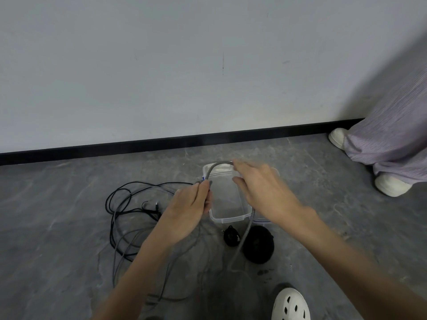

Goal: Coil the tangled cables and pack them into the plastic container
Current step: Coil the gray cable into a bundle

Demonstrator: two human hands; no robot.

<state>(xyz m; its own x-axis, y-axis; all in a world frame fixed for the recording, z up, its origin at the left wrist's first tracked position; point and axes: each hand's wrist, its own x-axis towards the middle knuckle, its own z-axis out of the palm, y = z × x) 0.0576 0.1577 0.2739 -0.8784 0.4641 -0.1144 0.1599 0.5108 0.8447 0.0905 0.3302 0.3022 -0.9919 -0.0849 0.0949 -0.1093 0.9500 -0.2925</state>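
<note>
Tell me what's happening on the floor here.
A person is looping a grey cable over a clear plastic container. The left hand pinches the cable, and the right hand guides the arc. The container looks empty. Black cables lie tangled on the floor to the left, and two black round objects sit nearby.

My white clog near edge; two black round pouches beside; bystander's striped trousers, white shoes by wall.
</note>
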